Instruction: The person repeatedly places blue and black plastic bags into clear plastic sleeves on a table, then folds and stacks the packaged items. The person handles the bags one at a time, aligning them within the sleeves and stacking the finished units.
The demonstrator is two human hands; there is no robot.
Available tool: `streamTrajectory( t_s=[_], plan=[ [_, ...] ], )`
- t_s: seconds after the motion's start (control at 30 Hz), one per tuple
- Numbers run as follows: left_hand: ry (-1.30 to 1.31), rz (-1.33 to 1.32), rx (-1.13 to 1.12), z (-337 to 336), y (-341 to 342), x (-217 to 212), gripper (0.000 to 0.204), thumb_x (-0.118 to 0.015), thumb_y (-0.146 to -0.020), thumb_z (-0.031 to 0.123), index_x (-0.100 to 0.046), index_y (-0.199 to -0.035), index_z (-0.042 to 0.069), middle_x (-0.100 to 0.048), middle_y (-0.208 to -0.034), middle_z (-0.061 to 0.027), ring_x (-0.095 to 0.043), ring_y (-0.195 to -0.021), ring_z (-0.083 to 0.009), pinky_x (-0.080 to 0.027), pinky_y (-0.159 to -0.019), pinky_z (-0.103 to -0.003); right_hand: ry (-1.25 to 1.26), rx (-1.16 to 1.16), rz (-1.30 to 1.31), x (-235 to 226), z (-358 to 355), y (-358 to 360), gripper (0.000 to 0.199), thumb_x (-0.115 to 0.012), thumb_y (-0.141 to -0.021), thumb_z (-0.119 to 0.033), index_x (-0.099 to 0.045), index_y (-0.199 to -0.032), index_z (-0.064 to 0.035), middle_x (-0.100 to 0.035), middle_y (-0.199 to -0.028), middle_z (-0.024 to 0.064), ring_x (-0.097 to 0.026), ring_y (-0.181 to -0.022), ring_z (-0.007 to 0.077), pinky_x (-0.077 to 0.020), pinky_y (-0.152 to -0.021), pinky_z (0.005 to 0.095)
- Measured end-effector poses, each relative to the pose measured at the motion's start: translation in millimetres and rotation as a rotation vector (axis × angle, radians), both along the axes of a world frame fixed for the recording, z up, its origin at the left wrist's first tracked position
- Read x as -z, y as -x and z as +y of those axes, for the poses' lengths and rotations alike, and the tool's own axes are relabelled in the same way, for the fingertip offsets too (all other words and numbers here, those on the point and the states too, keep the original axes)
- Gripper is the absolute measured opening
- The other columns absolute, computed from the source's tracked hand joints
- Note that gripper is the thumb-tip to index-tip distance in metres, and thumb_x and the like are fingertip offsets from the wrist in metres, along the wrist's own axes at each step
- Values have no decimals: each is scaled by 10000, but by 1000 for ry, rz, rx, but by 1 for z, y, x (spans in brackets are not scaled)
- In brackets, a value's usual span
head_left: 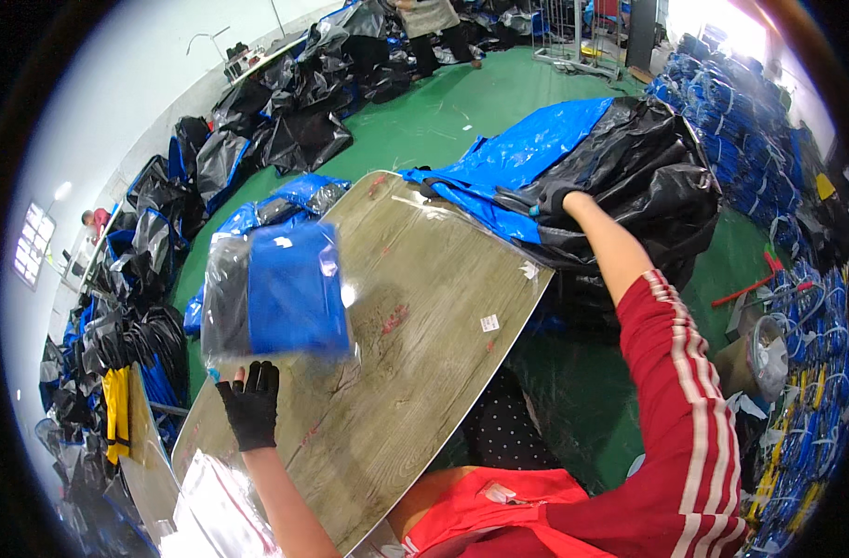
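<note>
My left hand (pixel 250 405), in a black glove with bare fingertips, is open, its fingers stretched toward the lower edge of a clear plastic package (pixel 294 293). Folded blue and black material fills that package, which looks slightly blurred over the left part of the wood-patterned table (pixel 415 344). Whether it rests on the tabletop or is in the air, I cannot tell. My right hand (pixel 556 199), also in a dark glove, reaches across to a large heap of blue and black plastic sheeting (pixel 629 167) at the table's far right edge. Its fingers are closed on a fold of the sheeting.
Clear plastic sleeves (pixel 215 511) lie at the near left table corner. More blue packages (pixel 303 191) sit beyond the table. Black and blue bags (pixel 303 139) line the left wall; tied blue bundles (pixel 741 121) are stacked at right. Another person (pixel 434 23) stands far back.
</note>
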State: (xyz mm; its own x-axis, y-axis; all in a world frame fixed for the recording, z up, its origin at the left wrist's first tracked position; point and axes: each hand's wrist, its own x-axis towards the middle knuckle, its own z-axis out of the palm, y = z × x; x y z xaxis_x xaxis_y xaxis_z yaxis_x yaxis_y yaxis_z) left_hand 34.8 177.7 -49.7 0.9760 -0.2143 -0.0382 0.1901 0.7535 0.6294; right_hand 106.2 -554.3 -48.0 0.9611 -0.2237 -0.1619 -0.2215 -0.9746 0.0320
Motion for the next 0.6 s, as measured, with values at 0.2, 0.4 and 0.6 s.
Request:
streamTrajectory(
  t_s=[0.2, 0.4, 0.6],
  plan=[
    [-370, -130, 263, -41, 81, 23, 394, -343, -1032, 219, -371, -1384, 46, -487, -1347, -227, -492, -1234, -360, -331, -1112, -481, 123, 121, -129, 2, 20, 15, 350, -573, -826, -357, -718, -1055, -137, -673, -1098, 177, -669, -968, 332, -509, -854, 448],
    [-442, 176, 65, -8, 220, 95, 523, -499, -970, 386, -409, -1353, 41, -583, -1234, -225, -597, -1093, -390, -460, -974, -534, 198, 249, -193, 7, 17, 5, 327, -542, -855, -322, -712, -1059, -131, -670, -1107, 173, -665, -974, 343, -506, -856, 466],
    [-560, 109, 162, 32, 267, 119, 356, -334, -1026, 329, -474, -1186, 44, -560, -1052, -147, -544, -1000, -293, -406, -989, -434, 45, 182, -973, -87, 63, 34, 258, -505, -906, -264, -658, -1019, -89, -679, -976, 167, -637, -917, 369, -482, -826, 487]
  ],
)
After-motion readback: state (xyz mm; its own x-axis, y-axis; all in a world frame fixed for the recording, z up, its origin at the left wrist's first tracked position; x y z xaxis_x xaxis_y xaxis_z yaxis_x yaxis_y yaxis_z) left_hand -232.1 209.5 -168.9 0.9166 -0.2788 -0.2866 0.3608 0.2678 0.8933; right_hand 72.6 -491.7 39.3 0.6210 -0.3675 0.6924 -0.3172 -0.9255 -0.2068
